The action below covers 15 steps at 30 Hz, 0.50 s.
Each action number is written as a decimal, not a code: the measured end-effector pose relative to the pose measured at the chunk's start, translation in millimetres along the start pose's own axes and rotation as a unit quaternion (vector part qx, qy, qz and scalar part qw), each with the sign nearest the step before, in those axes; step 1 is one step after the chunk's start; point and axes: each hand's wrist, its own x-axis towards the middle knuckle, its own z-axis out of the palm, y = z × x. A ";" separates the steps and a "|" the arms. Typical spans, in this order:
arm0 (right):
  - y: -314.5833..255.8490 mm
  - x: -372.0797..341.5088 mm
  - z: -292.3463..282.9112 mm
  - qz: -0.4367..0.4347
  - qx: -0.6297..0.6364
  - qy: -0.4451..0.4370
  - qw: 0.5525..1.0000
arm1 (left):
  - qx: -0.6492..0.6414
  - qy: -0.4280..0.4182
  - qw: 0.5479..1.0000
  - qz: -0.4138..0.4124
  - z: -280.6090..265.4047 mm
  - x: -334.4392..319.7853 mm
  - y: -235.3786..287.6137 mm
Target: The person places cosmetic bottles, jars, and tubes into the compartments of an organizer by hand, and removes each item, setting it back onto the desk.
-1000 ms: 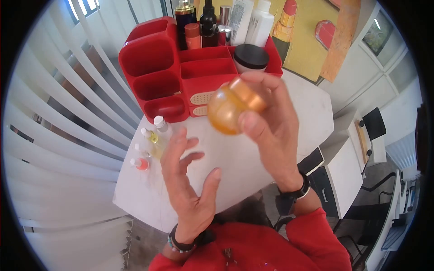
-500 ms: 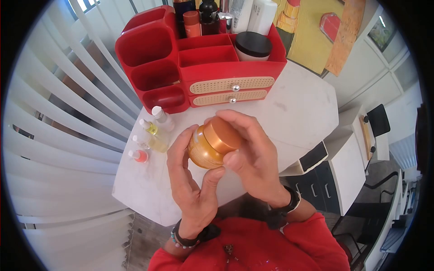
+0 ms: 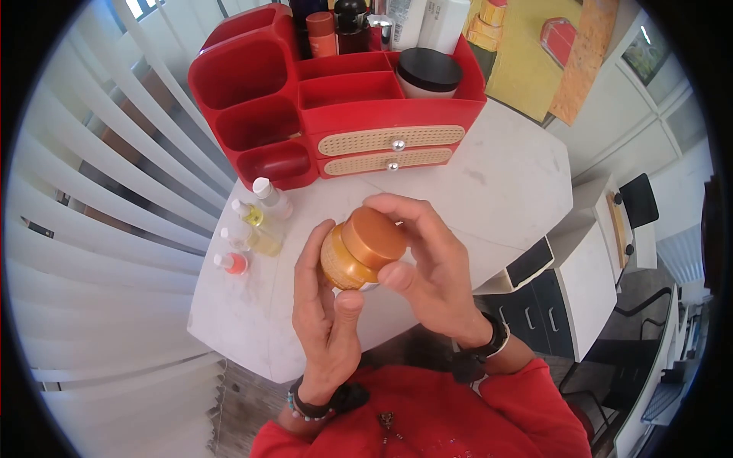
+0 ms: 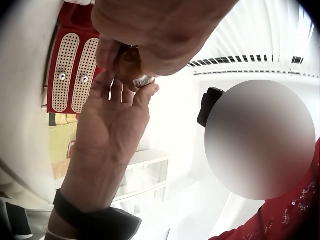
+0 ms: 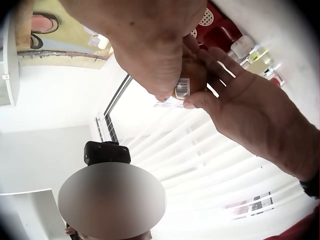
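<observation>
A rounded amber cosmetic jar (image 3: 345,261) with a wide copper-coloured lid (image 3: 376,237) is held above the white table, tilted so the lid faces up and to the right. My left hand (image 3: 324,324) cups the jar's left side, its thumb near the lower edge. From the other side my right hand (image 3: 437,278) grips it, fingers over the lid's far edge and thumb against the lid's near right side. Both wrist views show a white barcode label (image 5: 182,88) on the jar's underside; the hands hide much of the rest.
Behind the hands stands a red cosmetics organizer (image 3: 382,114) with two woven-front drawers, holding several bottles and a black-lidded jar (image 3: 429,72). Several small bottles (image 3: 263,238) stand at the table's left side, next to white vertical blinds (image 3: 107,252). A drawer cabinet (image 3: 542,317) is at the right.
The right hand has brought the jar down and left from near the organizer. My left hand, apart from it a second ago, now holds its left side. The lid has turned more towards the head camera.
</observation>
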 end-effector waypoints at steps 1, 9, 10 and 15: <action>-0.2 -0.1 -0.8 -0.001 -0.004 -0.002 1.000 | -0.001 -0.002 1.000 0.001 0.2 -0.3 0.7; -10.6 -6.1 -12.4 0.019 -0.037 0.007 0.999 | 0.031 -0.024 0.999 -0.032 10.7 -3.8 9.1; -11.4 -6.8 -13.3 0.018 -0.041 0.010 0.999 | 0.031 -0.026 0.999 -0.033 11.7 -3.8 9.0; -15.4 -16.3 -29.8 0.030 -0.076 0.022 0.996 | 0.066 -0.062 0.994 -0.062 18.9 -2.2 13.0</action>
